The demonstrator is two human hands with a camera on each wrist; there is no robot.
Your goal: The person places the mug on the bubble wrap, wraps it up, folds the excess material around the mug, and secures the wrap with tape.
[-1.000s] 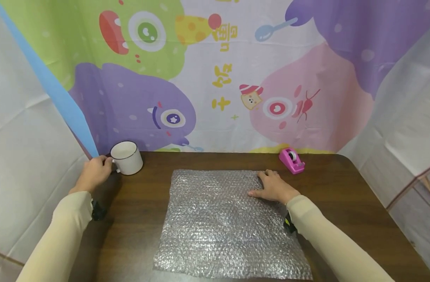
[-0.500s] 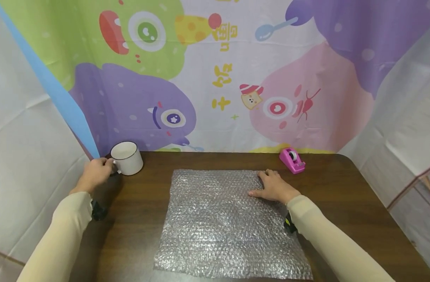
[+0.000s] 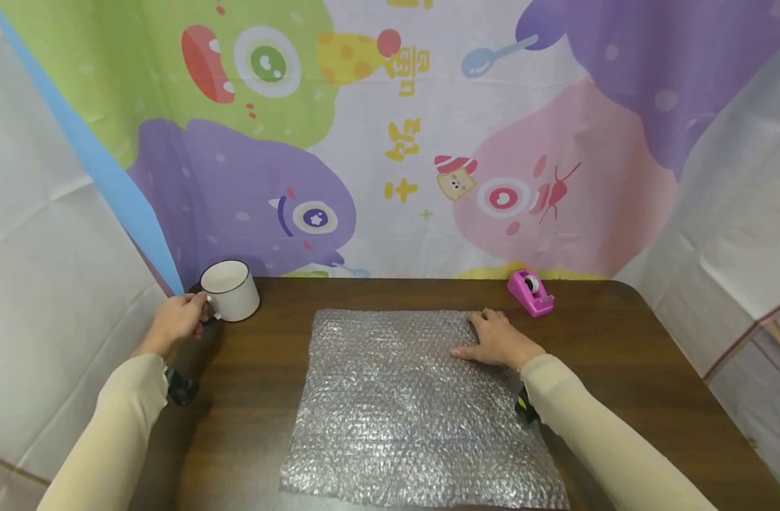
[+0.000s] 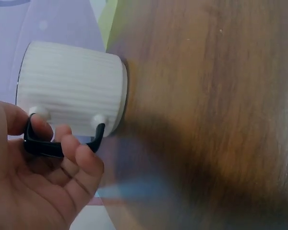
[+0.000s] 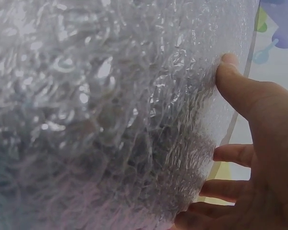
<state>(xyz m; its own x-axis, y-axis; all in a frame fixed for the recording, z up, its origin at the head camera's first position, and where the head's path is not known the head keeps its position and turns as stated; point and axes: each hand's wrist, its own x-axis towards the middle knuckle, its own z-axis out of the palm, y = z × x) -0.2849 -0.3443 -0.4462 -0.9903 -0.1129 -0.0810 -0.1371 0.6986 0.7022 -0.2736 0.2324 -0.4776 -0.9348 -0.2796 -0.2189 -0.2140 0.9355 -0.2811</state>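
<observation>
A white ribbed mug (image 3: 235,298) with a dark rim stands on the table at the back left. My left hand (image 3: 177,318) grips it by its black handle (image 4: 47,149); in the left wrist view the fingers curl through the loop while the thumb lies near its upper end. A sheet of clear bubble wrap (image 3: 402,411) is spread flat across the middle of the table. On its far right corner rests my right hand (image 3: 501,341), fingers spread and thumb pointing inward. The right wrist view has these fingertips (image 5: 226,67) touching the bubbly surface.
Behind the bubble wrap, at the back right, sits a pink tape dispenser (image 3: 531,292) with a roll in it. A cartoon-printed curtain (image 3: 377,227) hangs along the back edge of the dark wooden table (image 3: 645,397). Pale cloth walls (image 3: 51,234) close in both sides.
My left hand's fingers have worked from beside the mug's handle into a grip on it. The right hand and the bubble wrap have stayed in place.
</observation>
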